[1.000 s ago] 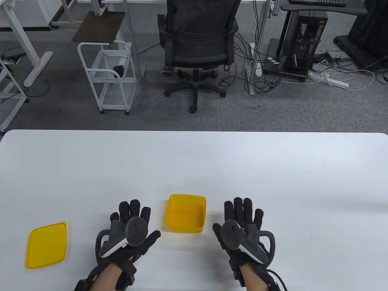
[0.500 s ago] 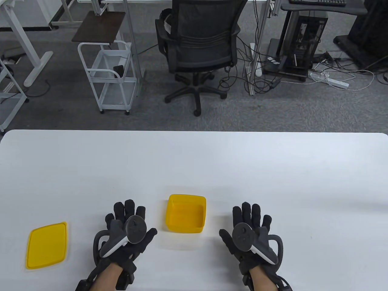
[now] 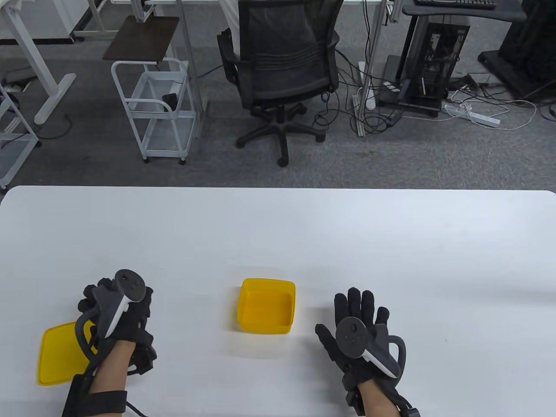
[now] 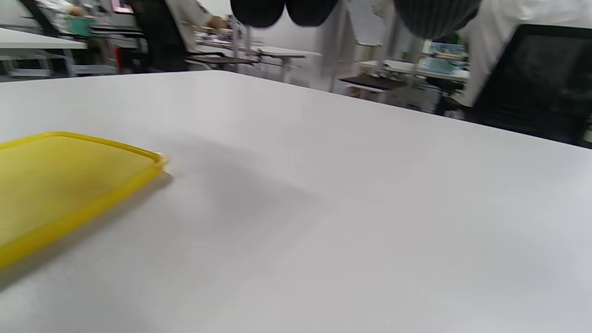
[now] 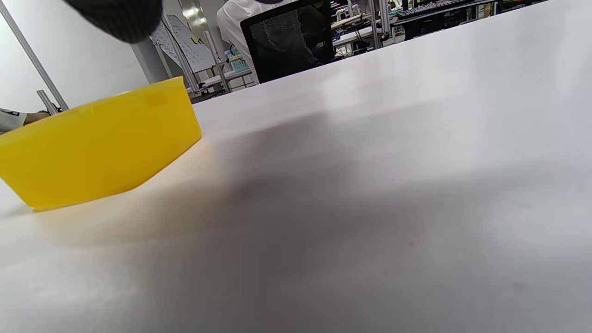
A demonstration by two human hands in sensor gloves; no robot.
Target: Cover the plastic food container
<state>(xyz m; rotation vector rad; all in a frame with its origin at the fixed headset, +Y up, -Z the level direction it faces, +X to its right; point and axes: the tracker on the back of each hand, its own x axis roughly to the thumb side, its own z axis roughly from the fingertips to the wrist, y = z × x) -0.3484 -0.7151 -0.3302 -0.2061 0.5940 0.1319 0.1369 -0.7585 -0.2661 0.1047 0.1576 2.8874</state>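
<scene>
The open yellow plastic container (image 3: 266, 306) stands on the white table (image 3: 278, 226) near its front middle. Its flat yellow lid (image 3: 56, 357) lies at the front left. My left hand (image 3: 110, 309) hovers over the lid's far right corner with its fingers loosely curled and holds nothing. In the left wrist view the lid (image 4: 60, 185) lies flat on the table, and the fingertips (image 4: 277, 7) hang above the table beyond it. My right hand (image 3: 358, 319) lies spread, palm down, right of the container. In the right wrist view the container (image 5: 97, 143) is at the left.
Beyond the table's far edge stand a black office chair (image 3: 282, 56), a white wire cart (image 3: 152, 108) and desk legs with cables. The table carries only the container and the lid.
My left hand has moved left from beside the container to over the lid's far right corner. My right hand has barely moved. The chair behind the table has turned a little.
</scene>
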